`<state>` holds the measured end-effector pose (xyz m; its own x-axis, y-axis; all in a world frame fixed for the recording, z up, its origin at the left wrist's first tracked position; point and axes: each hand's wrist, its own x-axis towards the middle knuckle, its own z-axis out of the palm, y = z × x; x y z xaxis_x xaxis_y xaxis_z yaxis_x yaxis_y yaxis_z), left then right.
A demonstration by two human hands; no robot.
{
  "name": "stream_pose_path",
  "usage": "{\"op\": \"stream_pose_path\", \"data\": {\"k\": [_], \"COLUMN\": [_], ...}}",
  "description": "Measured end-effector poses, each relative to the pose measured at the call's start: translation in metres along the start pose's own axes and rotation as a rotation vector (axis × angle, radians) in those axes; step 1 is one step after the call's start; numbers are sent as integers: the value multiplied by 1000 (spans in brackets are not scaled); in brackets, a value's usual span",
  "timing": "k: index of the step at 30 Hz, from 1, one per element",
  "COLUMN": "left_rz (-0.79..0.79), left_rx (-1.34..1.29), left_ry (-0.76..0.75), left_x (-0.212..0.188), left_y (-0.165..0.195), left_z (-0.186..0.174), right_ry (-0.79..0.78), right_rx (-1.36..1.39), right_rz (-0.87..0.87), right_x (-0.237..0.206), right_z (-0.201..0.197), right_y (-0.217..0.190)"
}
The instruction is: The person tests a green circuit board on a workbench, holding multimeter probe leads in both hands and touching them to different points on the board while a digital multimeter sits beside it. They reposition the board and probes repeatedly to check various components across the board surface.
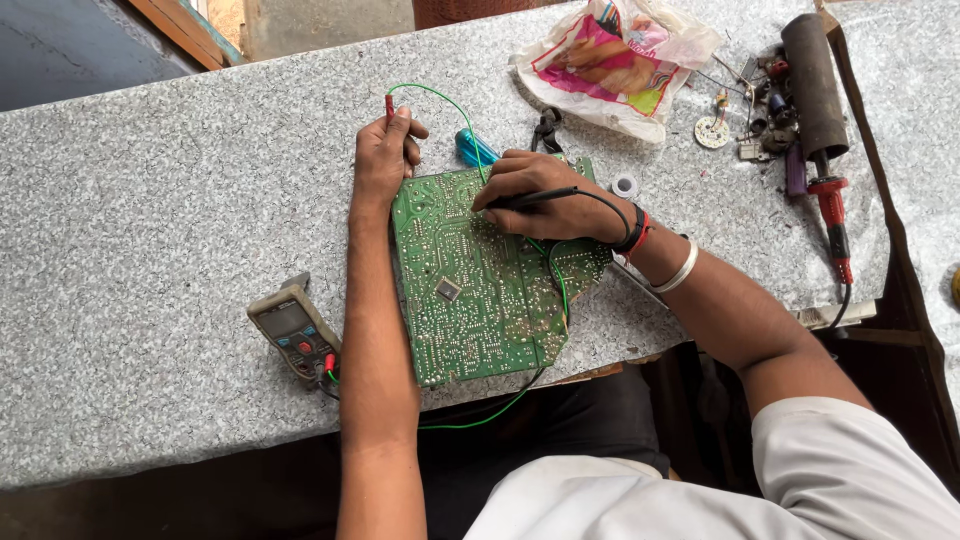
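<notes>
Head view: left hand [383, 150] pinching red probe [389, 107], right hand [540, 195] gripping black probe [530, 199] on green circuit board [480, 290].

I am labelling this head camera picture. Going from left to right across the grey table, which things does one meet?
Multimeter → left hand holding the red probe → green circuit board → right hand holding the black probe → plastic bag → small loose parts → dark soldering tool with red handle.
</notes>
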<state>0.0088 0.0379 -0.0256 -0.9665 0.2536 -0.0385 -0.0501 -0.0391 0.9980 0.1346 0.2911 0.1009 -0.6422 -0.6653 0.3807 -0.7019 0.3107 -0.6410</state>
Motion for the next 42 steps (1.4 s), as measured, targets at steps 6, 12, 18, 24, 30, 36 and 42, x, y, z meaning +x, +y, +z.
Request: {"op": "stream_pose_path", "data": {"k": [6, 12, 18, 24, 30, 36, 42], "left_rz": [0, 1, 13, -4, 31, 24, 18], "left_rx": [4, 30, 30, 31, 22, 21, 35], "left_ry": [4, 9, 8, 17, 25, 21, 29], "left_x": [1, 2, -2, -4, -10, -9, -12], "left_y": [1, -1, 0, -4, 0, 3, 6], "left_z": [1, 2, 3, 5, 6, 8, 7], "right_ry": [-7, -8, -7, -7, -8, -2, 1], "right_rx": [10, -6, -4, -23, -19, -14, -7], "right_rz": [12, 5, 11, 15, 8, -5, -22], "right_x": [1, 0, -4, -9, -10, -9, -9], "right_z": [-4, -1, 0, 3, 1, 0, 3], "right_y": [0, 6, 1, 0, -6, -8, -8]}}
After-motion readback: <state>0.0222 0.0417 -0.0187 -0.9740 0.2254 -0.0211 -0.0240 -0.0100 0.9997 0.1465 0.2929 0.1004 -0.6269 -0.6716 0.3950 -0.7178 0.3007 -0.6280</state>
